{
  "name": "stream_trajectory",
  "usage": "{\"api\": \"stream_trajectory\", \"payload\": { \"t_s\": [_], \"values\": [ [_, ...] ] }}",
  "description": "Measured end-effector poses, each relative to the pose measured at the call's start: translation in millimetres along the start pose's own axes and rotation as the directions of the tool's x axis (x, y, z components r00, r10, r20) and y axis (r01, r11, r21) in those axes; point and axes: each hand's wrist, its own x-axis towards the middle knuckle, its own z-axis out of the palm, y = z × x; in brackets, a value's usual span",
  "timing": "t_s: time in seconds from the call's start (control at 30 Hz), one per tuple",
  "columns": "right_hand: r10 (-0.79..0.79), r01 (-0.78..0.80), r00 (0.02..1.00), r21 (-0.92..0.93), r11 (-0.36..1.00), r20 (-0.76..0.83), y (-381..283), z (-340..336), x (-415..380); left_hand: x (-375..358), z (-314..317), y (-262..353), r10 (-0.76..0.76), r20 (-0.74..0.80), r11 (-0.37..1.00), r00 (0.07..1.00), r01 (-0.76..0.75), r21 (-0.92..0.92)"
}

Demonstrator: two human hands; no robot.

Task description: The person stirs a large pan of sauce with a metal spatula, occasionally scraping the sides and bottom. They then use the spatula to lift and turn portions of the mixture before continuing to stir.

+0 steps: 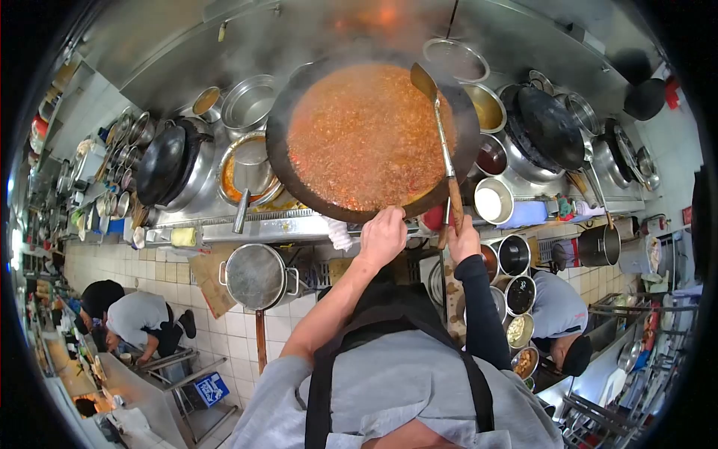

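A large black wok (278,161) holds steaming reddish-orange chopped food in sauce (366,138). My left hand (384,238) is closed at the wok's near rim; the fingertips' grip is partly hidden. Just left of it hangs a white cloth (338,233). In my right hand (464,241) is the wooden handle of a long wok spatula (443,138). Its metal blade points away from me and lies over the wok's far right side. A second thin handle shows beside the spatula's handle, and I cannot make out what it belongs to.
Left of the wok, a flat strainer (253,177) rests over a pot of orange liquid. A lidded pot (256,275) stands lower left. To the right are a white container (493,200), seasoning pots (514,254) and another wok (550,127). Co-workers bend at left (142,318) and right (557,307).
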Motion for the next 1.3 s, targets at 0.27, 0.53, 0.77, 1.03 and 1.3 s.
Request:
{"api": "stream_trajectory", "payload": {
  "t_s": [0.27, 0.53, 0.77, 1.03, 1.3],
  "values": [
    [0.0, 0.0, 1.0, -0.032, 0.999, 0.003, -4.5, -0.6, 0.1, -0.7, -3.9, 4.1, -0.038, 0.015, 0.999, 0.999, 0.039, -0.022],
    [0.01, -0.01, 0.999, 0.003, 1.0, 0.043, 3.3, -1.2, 1.0, 2.0, -4.1, 7.6, -0.038, 0.022, 0.998, 0.999, 0.036, 0.06],
    [-0.036, 0.034, 0.998, 0.032, 0.999, 0.058, 15.4, 0.5, 5.0, 8.0, 0.5, 14.7, -0.069, -0.02, 0.984, 0.997, 0.071, 0.162],
    [-0.066, 0.057, 0.99, 0.072, 0.996, 0.126, 5.3, -23.0, 7.7, 7.2, 3.1, 14.7, -0.113, -0.039, 0.978, 0.993, 0.118, 0.174],
    [-0.015, 0.016, 1.0, -0.039, 0.999, 0.024, 1.5, -2.2, -0.2, 4.8, -2.6, 8.9, -0.049, -0.01, 0.997, 0.999, 0.05, 0.066]
  ]
}}
